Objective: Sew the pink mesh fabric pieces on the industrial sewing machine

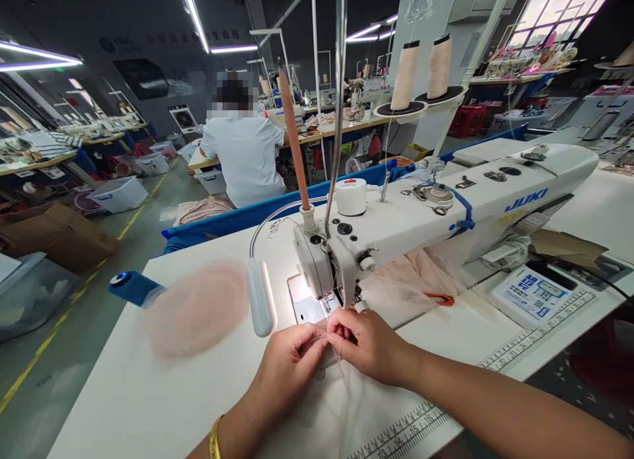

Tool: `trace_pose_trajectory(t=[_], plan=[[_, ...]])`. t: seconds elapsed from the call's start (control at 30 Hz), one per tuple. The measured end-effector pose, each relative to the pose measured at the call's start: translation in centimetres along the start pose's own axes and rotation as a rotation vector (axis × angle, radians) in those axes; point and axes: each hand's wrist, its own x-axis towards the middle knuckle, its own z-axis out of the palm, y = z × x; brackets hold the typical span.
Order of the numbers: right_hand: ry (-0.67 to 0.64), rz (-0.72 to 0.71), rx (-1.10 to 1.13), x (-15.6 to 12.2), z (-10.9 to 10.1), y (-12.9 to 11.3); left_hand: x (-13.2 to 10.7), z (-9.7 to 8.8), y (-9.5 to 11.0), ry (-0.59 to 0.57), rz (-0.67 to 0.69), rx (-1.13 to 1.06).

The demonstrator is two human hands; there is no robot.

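Note:
My left hand (290, 363) and my right hand (366, 343) meet just in front of the needle area of a white JUKI sewing machine (406, 211). Thumbs and fingertips of both hands are closed on a thin, pale strip of sheer fabric (341, 396), which trails down toward the table's front edge. Behind the fingers lies the shiny needle plate (310, 308), partly covered by my hands. The presser foot (328, 305) is just beyond my fingertips. A grey lamp (260, 299) lights this spot from the left.
On the left of the table (119, 380) lie a blurred pinkish sheer piece (198, 307) and a blue thread cone (133, 288). More sheer fabric (416, 274), orange-handled snips (440, 299) and a white box (532, 294) are at right. Another person (242, 155) sits ahead, back turned.

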Motion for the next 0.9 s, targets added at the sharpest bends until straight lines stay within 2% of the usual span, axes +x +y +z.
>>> trace_pose_trajectory(t=[0.07, 0.17, 0.27, 0.37, 0.47, 0.63, 0.9], plan=[[0.031, -0.055, -0.029, -0.04, 0.1, 0.12, -0.07, 0.06, 0.03, 0.015, 0.002, 0.021], [0.06, -0.109, -0.071, -0.14, 0.22, 0.34, 0.01, 0.15, 0.24, 0.101, 0.068, 0.077], [0.051, -0.116, -0.09, -0.26, 0.23, 0.47, 0.22, 0.37, 0.49, 0.123, 0.142, -0.007], [0.04, -0.112, -0.092, -0.32, 0.13, 0.43, 0.23, 0.61, 0.53, 0.081, 0.065, -0.145], [0.043, -0.111, -0.106, -0.3, -0.01, 0.31, 0.08, 0.65, 0.38, 0.081, -0.009, -0.165], [0.021, -0.102, -0.144, -0.33, -0.15, 0.23, 0.04, 0.42, 0.45, 0.074, -0.077, -0.227], [0.019, -0.089, -0.142, -0.31, -0.06, -0.03, 0.18, 0.35, 0.71, -0.025, -0.143, -0.372]])
